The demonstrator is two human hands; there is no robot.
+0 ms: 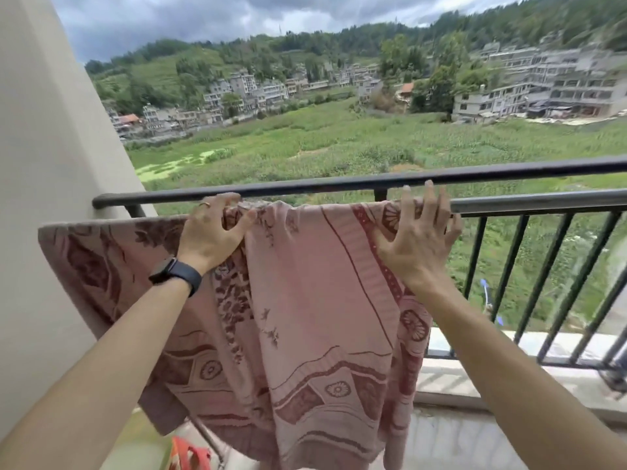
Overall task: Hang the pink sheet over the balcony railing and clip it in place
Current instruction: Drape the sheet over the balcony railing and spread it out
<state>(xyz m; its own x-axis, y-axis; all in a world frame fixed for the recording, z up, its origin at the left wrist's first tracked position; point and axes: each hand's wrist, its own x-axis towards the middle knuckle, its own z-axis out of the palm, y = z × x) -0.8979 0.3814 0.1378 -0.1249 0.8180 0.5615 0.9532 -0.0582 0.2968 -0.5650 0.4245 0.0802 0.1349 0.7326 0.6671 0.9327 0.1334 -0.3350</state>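
The pink sheet point(305, 300), patterned in dark red, hangs over the lower bar of the black balcony railing point(526, 201) and drapes down toward the floor, bunched in the middle. My left hand point(212, 228), with a black watch on the wrist, grips a gathered fold of the sheet at the bar. My right hand point(419, 232) lies with fingers spread and straight on the sheet's right edge at the bar, fingertips reaching up to the top rail point(305, 188). No clip is visible.
A pale wall point(51, 164) closes the left side where the rails end. An orange-red object point(190, 454) lies on the balcony floor at the bottom. Vertical bars point(509, 266) fill the railing to the right. Fields and buildings lie far below.
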